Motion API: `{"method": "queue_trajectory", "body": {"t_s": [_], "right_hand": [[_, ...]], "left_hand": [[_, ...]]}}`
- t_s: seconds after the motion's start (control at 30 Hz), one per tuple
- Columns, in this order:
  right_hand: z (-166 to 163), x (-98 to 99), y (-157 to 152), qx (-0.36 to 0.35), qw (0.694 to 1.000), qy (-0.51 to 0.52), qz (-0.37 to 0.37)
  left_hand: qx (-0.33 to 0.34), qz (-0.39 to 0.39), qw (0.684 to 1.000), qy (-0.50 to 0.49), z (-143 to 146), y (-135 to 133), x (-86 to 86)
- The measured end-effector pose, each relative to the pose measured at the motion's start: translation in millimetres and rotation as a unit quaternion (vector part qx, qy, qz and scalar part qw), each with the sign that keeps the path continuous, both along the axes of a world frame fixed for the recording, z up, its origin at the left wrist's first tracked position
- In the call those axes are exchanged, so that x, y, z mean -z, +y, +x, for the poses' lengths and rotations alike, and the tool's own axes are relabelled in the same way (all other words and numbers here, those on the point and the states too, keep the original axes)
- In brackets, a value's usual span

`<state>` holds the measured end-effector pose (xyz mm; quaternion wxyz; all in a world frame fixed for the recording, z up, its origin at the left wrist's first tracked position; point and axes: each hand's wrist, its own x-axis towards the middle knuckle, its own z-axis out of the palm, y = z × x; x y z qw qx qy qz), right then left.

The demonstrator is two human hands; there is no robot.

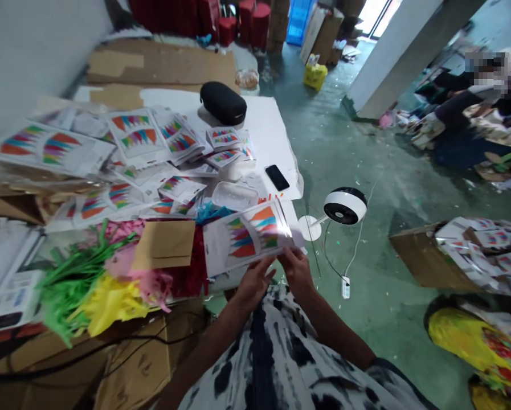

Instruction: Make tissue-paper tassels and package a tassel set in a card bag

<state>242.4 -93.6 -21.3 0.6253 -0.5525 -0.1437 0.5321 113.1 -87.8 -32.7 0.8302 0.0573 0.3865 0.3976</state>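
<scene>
A flat white packet (247, 238), printed with rows of colourful tassels, is tilted in front of me over the table's near right corner. My right hand (297, 272) pinches its lower right edge between thumb and fingers. Along the bottom edge, my left hand (253, 283) has its fingers curled against the packet; their exact grip is partly hidden. A brown card piece (164, 244) lies left of the packet, on top of green tissue tassels (82, 279), yellow tassels (110, 304) and pink ones. A clear plastic tray (234, 195) sits just behind the packet.
Similar printed packets (138, 136) are heaped across the table. Behind them is a black case (223, 103); a phone (277, 177) lies near the right edge. On the floor stand a white-and-black fan (344, 206), a power strip (345, 287) and a filled carton (426, 259). Another person is at far right.
</scene>
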Motion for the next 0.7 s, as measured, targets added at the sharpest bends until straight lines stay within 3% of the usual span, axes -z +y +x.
{"method": "queue_trajectory", "body": {"t_s": [0.07, 0.13, 0.17, 0.2, 0.3, 0.33, 0.5, 0.6, 0.7], "right_hand": [[9.0, -8.0, 9.5, -0.008, 0.997, -0.057, 0.042], [20.6, -14.5, 14.1, -0.047, 0.987, -0.137, 0.073], [24.4, -16.3, 14.7, -0.063, 0.981, -0.165, 0.081], [26.1, -17.3, 14.5, -0.074, 0.977, -0.181, 0.086], [20.1, -18.5, 9.7, -0.085, 0.978, -0.172, 0.082], [15.8, -19.4, 7.0, -0.092, 0.980, -0.158, 0.076], [-9.9, -26.9, -9.4, -0.114, 0.985, -0.109, 0.065], [-27.9, -25.2, -20.0, -0.097, 0.978, -0.159, 0.090], [-43.7, -18.7, -30.4, -0.057, 0.965, -0.246, 0.065]], "left_hand": [[0.136, 0.049, 0.989, 0.030, -19.6, -11.8, -8.2], [0.262, 0.142, 0.950, 0.097, -44.4, -12.0, -19.9], [0.265, 0.193, 0.933, 0.148, -57.2, -7.1, -25.7], [0.225, 0.242, 0.920, 0.209, -69.6, 0.5, -30.5], [0.017, 0.351, 0.863, 0.363, -101.4, 29.6, -34.9], [0.012, 0.363, 0.860, 0.359, -109.2, 37.6, -33.2], [0.192, 0.316, 0.895, 0.249, -119.1, 42.1, -18.6], [0.150, 0.289, 0.910, 0.256, -108.7, 28.0, -14.0], [0.084, 0.261, 0.918, 0.288, -99.5, 13.7, -9.8]]}}
